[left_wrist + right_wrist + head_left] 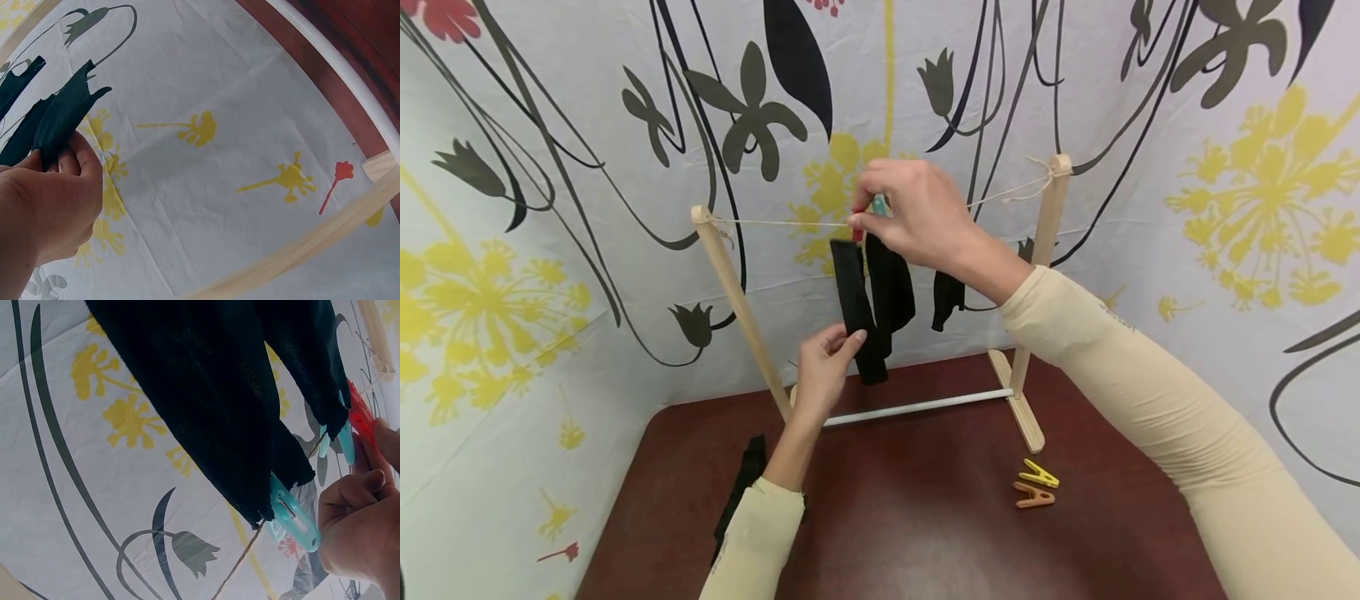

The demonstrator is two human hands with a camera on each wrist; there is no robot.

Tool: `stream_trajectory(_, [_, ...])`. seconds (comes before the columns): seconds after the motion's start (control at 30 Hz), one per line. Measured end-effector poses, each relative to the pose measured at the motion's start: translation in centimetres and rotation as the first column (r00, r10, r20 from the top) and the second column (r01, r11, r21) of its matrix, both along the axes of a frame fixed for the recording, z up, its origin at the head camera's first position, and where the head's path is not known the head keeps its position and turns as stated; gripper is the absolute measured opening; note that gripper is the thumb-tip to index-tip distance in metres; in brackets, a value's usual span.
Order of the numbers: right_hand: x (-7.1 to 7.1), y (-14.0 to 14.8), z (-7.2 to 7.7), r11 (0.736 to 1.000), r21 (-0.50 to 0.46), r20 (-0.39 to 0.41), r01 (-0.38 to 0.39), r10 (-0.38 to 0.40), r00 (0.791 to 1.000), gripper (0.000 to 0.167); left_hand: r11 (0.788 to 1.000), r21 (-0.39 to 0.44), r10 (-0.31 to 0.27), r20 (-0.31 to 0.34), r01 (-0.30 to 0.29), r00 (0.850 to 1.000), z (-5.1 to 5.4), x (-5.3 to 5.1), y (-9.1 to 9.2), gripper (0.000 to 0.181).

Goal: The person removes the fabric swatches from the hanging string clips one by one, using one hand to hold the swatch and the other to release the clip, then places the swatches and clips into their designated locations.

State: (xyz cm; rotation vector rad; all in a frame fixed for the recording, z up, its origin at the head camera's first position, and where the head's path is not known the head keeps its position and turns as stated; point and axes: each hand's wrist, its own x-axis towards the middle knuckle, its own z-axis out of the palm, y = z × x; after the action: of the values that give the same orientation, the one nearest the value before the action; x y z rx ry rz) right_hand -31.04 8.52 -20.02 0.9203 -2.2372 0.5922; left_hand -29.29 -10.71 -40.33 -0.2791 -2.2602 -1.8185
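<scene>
While the left hand's grip (823, 371) pinches a black cloth (852, 287), the right hand's grip (913, 212) pinches a red clip (361, 417) near the thin string (790, 222).

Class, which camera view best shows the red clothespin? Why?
The right wrist view: much of the red clothespin, pinched by the right hand, shows. The head view shows only red slivers; the left wrist view, none.

Left grip (824, 368) pinches black cloth (852, 283)
</scene>
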Motion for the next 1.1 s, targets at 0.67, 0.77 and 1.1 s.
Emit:
stream_trajectory(0.67, [0.7, 0.3, 0.0, 0.995, -0.097, -0.073, -0.021, 0.014, 0.997, 0.011, 0.998, -0.062, -0.002, 0.005, 0.002, 1.0, -0.7, 1.7, -1.5, 0.045])
stream_trajectory(0.77, [0.8, 0.5, 0.1, 0.994, -0.106, -0.076, -0.008, -0.001, 0.997, 0.011, 0.998, -0.066, -0.008, 0.002, 0.008, 1.0, -0.9, 1.9, -1.8, 0.048])
stream_trajectory(1.1, [2.2, 1.3, -0.5, 0.992, -0.124, -0.097, -0.012, 0.0, 0.995, 0.012, 0.998, -0.06, 0.022, 0.093, -0.016, 0.995, -1.5, 2.9, -2.9, 0.036])
